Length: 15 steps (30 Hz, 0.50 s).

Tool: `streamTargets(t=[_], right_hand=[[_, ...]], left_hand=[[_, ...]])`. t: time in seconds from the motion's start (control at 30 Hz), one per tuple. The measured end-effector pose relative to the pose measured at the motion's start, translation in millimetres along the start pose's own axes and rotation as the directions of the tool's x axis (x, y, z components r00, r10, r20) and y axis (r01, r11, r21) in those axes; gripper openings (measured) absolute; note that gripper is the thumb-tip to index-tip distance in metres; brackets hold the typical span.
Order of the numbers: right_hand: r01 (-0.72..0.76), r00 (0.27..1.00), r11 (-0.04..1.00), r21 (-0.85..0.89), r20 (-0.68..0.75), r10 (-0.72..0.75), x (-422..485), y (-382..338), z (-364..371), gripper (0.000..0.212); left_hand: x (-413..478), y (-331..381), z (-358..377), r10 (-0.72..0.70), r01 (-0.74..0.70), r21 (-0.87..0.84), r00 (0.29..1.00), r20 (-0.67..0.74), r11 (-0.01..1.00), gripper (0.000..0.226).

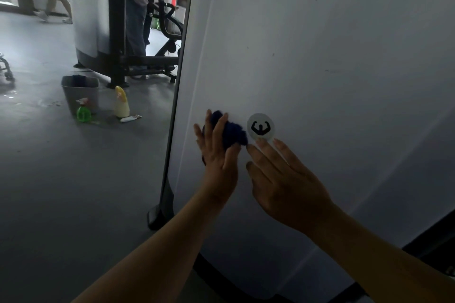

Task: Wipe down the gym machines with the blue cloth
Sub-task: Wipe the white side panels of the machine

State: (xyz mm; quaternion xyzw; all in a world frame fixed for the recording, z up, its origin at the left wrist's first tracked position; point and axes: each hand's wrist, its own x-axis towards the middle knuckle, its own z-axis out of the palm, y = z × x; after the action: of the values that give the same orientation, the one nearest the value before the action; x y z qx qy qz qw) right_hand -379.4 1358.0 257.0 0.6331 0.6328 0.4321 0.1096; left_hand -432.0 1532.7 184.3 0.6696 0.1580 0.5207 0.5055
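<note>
The white side panel of a gym machine (332, 61) fills the right of the view. My left hand (218, 152) presses the dark blue cloth (234, 131) flat against the panel, fingers straight over it. The cloth sits just left of a round white sticker with a black flexing figure (260, 127). My right hand (283, 179) lies flat on the panel with straight fingers, its fingertips just below the sticker and beside the cloth.
On the grey floor to the left stand a grey bin (80, 93), a green spray bottle (83, 112), a yellow-capped bottle (121, 103) and a small tube (130, 118). Another white machine with a black frame (115, 32) and two people stand further back.
</note>
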Motion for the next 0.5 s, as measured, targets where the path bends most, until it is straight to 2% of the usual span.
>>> streamTargets(t=[0.1,0.17,0.23,0.3,0.33,0.43,0.5], right_hand=[[0.006,1.000,1.000,-0.022,-0.001,-0.006,0.7,0.9,1.0,0.044],[-0.003,1.000,1.000,-0.029,-0.020,0.002,1.4,-0.7,2.0,0.044],[-0.010,1.000,1.000,-0.029,-0.028,0.009,1.7,-1.7,2.1,0.044],[-0.007,1.000,1.000,-0.018,-0.026,0.007,2.1,-1.5,0.8,0.044],[-0.005,1.000,1.000,-0.016,-0.018,0.005,2.4,-1.0,0.0,0.044],[0.006,1.000,1.000,-0.009,0.016,-0.006,3.1,0.0,-0.6,0.047],[0.011,1.000,1.000,-0.014,0.017,-0.010,2.8,0.5,0.2,0.048]], left_hand=[[0.8,4.2,4.4,0.039,-0.041,0.098,0.999,0.020,0.994,0.064],[-8.7,-17.5,2.8,-0.019,0.019,0.150,1.000,-0.002,0.989,0.062],[-14.7,-31.0,1.1,-0.131,0.134,0.107,0.991,-0.040,0.985,0.065],[-11.6,-19.7,1.6,-0.178,0.180,0.057,0.983,-0.050,0.982,0.068],[-7.3,-7.5,2.9,-0.155,0.156,0.027,0.987,-0.043,0.987,0.069],[6.6,19.5,5.5,0.027,-0.027,-0.034,1.000,-0.001,0.999,0.068],[4.7,-1.1,2.6,0.083,-0.083,0.000,0.997,-0.008,0.997,0.066]])
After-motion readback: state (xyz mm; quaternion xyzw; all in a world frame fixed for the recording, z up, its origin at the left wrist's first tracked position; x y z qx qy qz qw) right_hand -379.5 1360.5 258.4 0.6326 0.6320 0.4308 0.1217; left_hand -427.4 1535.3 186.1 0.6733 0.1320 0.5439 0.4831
